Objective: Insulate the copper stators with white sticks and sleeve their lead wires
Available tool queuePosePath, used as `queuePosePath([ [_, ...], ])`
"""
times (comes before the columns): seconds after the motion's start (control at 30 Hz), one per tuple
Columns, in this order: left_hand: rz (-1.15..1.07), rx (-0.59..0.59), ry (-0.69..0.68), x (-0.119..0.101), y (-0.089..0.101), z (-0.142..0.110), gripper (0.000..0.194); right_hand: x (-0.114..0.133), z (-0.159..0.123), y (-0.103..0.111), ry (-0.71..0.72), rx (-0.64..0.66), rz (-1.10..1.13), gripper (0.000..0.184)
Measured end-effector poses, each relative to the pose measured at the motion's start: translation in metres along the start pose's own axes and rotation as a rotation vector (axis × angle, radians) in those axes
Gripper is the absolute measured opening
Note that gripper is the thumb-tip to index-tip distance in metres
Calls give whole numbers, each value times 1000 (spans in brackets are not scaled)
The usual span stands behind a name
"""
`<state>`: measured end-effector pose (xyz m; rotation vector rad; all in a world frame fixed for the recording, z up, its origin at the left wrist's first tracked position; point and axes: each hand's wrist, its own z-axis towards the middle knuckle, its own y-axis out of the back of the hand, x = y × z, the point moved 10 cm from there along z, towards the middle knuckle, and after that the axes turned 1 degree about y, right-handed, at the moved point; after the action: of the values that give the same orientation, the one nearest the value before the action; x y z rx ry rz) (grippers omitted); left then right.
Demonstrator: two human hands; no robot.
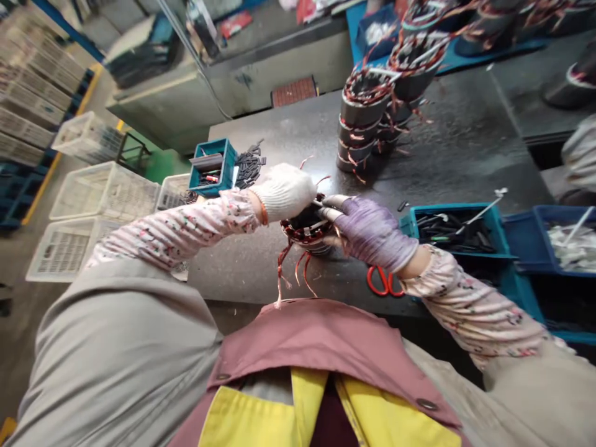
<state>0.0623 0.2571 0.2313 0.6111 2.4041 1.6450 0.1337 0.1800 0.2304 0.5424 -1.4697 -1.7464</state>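
A motor stator with a grey outer ring and copper-red windings stands on the dark table in front of me, its loose wire ends hanging toward my lap. My left hand, in a white knit glove, is curled over its far left rim; those fingertips are hidden. From the right, my right hand, in a purple glove with pale fingertips, grips the stator's edge, fingers at the top opening and thumb lower on the side. The two hands nearly meet there. Red-handled scissors lie below my right wrist.
Stacked stators stand at the back. Left is a small teal bin beside a pile of black strips. Right are a teal bin of black pieces and a blue bin of white pieces. A sleeve shows far right.
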Motion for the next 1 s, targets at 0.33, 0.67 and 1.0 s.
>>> queuePosePath([
  [0.33,-821,226,-95,5,-13,-43,28,-3,1,-7,-34,-6,98,47],
  [0.67,-478,572,-487,-30,-44,-33,38,1,-2,-10,13,-44,101,43],
  [1.0,187,354,-340,-25,-24,-37,24,3,-1,-7,-13,-20,113,41],
])
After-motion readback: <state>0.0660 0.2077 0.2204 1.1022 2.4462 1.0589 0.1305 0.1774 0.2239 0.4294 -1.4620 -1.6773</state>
